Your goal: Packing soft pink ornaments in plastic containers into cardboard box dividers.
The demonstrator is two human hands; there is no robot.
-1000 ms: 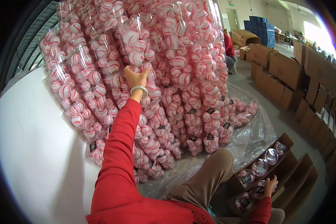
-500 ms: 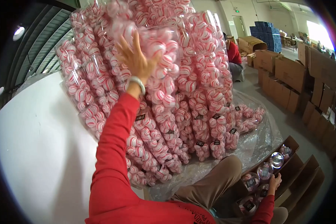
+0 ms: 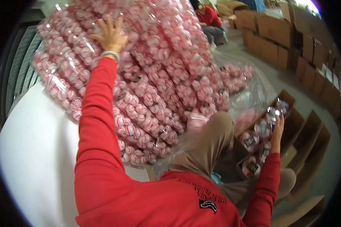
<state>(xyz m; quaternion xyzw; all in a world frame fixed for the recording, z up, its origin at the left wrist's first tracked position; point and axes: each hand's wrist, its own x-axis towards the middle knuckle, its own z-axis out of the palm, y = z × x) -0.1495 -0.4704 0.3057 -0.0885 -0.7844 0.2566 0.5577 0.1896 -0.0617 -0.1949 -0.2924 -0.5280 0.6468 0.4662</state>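
A tall pile of clear plastic tubes of red-and-white striped balls (image 3: 159,90) rises in front of me. My left hand (image 3: 111,36) is spread open against its upper left part, fingers apart, nothing held. At the lower right, my right hand (image 3: 277,134), fingers stretched out, touches clear containers of striped balls (image 3: 263,130) with dark labels. These stand in an open cardboard carton (image 3: 288,99) beside my leg. Close to my raised knee is the end of another tube (image 3: 197,120). A blurred pink shape (image 3: 246,118) lies between knee and carton.
A white curved surface (image 3: 34,151) extends on the left. Clear plastic sheeting (image 3: 259,89) lies under the pile's right side. Open carton flaps (image 3: 310,140) stand at the right, with a row of brown cartons (image 3: 276,34) behind. Another person in red (image 3: 208,17) sits beyond the pile.
The view has shifted. My left hand, beside blurred tubes before, now rests spread on the pile. A tube end and a blurred pink shape now show by my knee. My right hand's fingers have straightened.
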